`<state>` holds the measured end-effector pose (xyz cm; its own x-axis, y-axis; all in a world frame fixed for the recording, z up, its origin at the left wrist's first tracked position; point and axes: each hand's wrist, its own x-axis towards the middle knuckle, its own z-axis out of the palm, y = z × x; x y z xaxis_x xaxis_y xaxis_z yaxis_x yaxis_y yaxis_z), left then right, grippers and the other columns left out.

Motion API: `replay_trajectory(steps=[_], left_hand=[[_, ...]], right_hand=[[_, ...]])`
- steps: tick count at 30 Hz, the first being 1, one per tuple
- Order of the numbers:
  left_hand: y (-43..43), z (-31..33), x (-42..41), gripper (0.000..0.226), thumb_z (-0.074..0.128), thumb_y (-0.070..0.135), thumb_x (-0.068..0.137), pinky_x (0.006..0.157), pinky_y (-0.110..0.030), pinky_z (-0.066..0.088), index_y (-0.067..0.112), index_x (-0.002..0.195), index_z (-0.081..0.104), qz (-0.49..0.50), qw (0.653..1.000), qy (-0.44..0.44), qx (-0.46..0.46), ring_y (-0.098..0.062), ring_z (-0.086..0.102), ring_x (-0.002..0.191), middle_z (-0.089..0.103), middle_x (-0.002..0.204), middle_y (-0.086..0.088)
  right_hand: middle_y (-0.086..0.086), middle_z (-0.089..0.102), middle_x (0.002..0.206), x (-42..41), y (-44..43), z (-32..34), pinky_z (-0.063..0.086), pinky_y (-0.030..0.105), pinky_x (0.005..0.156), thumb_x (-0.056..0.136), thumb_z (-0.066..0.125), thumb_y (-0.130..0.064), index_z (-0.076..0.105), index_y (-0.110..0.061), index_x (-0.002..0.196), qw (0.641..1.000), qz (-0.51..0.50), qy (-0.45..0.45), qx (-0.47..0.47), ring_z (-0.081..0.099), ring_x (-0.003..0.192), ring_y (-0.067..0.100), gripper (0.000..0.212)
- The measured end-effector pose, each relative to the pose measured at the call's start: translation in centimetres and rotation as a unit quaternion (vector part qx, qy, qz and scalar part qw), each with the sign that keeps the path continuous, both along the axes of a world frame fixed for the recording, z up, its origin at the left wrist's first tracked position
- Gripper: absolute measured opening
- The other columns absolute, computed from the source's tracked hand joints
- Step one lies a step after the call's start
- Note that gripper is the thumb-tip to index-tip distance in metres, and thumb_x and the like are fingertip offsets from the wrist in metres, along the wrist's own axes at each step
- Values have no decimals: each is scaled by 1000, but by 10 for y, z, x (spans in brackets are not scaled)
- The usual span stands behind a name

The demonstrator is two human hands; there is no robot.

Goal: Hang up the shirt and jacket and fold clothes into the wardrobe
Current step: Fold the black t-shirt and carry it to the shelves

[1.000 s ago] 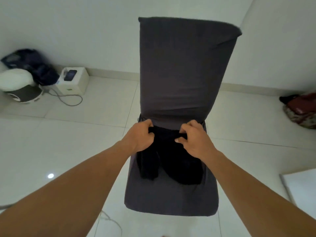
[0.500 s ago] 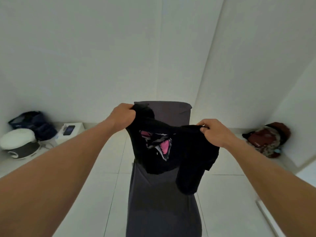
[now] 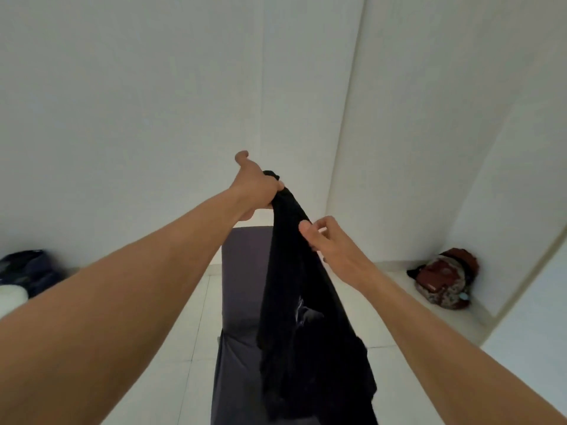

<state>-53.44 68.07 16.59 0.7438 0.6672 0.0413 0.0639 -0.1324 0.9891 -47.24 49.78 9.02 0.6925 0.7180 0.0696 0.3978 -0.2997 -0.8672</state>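
Note:
A black garment (image 3: 303,317) hangs in a long bunch above the grey-covered chair (image 3: 242,271). My left hand (image 3: 254,187) grips its top end, raised high at the centre of the view with the thumb sticking up. Just below and to the right, my right hand (image 3: 329,243) meets the garment's right edge, its thumb on the cloth and its fingers curled beside it in a pinch. A pale print shows faintly in the folds halfway down. The garment's lower end runs out of the frame at the bottom.
A red patterned bag (image 3: 445,279) lies in the right corner on the floor. At the far left are a dark bag (image 3: 27,269) and a white appliance (image 3: 10,299). White walls close in behind the chair and at the right.
I lifted the garment off the chair seat. It was held spread between both hands; now my left hand is higher, the garment hangs bunched, and my right hand has come in close to it.

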Motion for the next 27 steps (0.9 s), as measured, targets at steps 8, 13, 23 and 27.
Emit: replay_trajectory(steps=[8,13,23,27], left_hand=[[-19,32,12,28,52,-7,89,60,-25,59,12,84,72,19,997,-19,71,-22,70,88,68,99,-9],[-13,58,5,29,53,-1,89,72,-29,57,17,108,66,-59,993,-6,99,-20,65,94,65,106,-8],[-9,34,-11,82,92,36,62,73,-29,56,23,121,35,-66,959,36,274,-19,67,88,64,100,-1],[-3,-17,-16,9,64,13,80,54,-13,37,17,78,56,-44,912,128,386,-26,65,84,62,77,2]], right_hand=[[9,67,86,7,0,-11,55,37,80,89,53,-7,66,-10,96,995,-66,30,-72,67,80,23,15],[4,72,110,12,1,19,61,44,82,100,59,-32,55,-18,134,976,58,200,57,75,92,21,37],[-7,69,72,30,35,103,50,28,60,95,55,-3,68,-15,92,982,27,29,185,64,68,10,18],[-4,64,69,21,35,120,48,31,58,92,53,-1,65,-18,81,973,8,32,229,60,65,12,23]])
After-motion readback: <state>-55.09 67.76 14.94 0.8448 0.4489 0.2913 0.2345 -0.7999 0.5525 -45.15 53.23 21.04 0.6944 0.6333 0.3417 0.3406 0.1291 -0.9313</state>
